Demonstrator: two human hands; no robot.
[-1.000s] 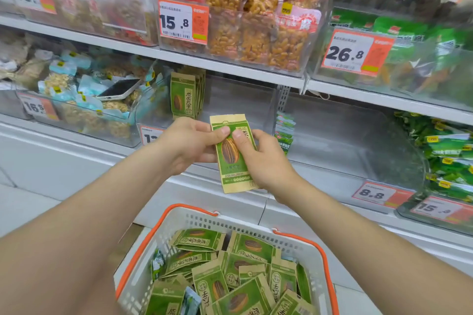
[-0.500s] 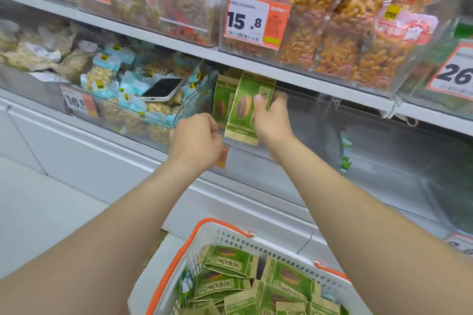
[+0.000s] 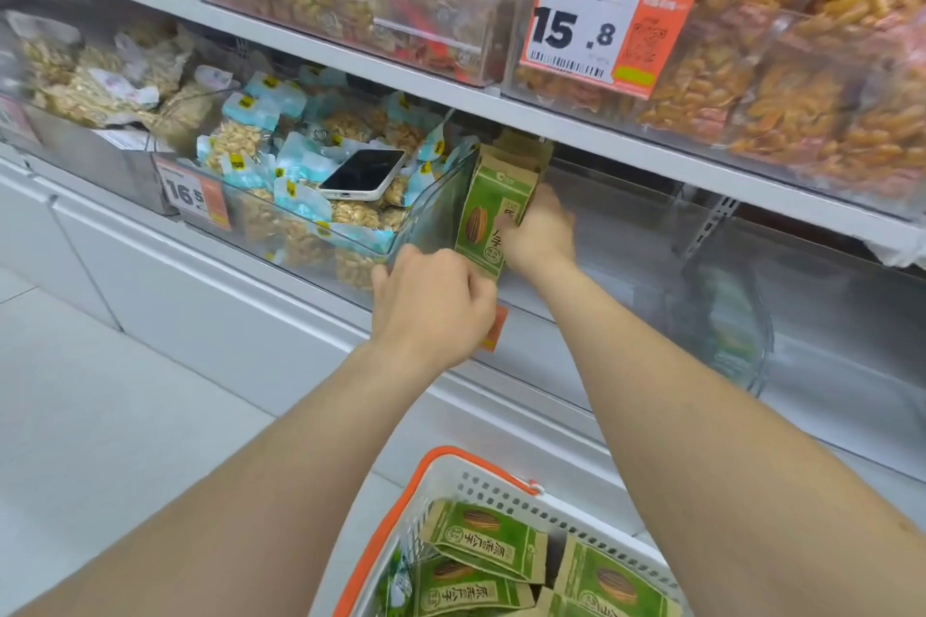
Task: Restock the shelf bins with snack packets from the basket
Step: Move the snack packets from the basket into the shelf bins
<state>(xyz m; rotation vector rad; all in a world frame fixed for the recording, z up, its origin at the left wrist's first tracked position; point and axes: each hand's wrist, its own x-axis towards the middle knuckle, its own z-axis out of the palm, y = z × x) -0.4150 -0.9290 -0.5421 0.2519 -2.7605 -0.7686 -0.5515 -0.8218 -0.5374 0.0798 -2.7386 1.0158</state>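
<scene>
One packet in play; placement step, by my read. Clamped its right edge with right hand fingers. Curled left hand fingers at bin front; couldn't tell if grasping anything. Stood packet upright at bin's left end, ahead of matching packets. Ran long axis near-vertical, top toward upper shelf, printed face toward camera. Next, likely: needed seating flush against the row, release, then reach down to basket.
</scene>
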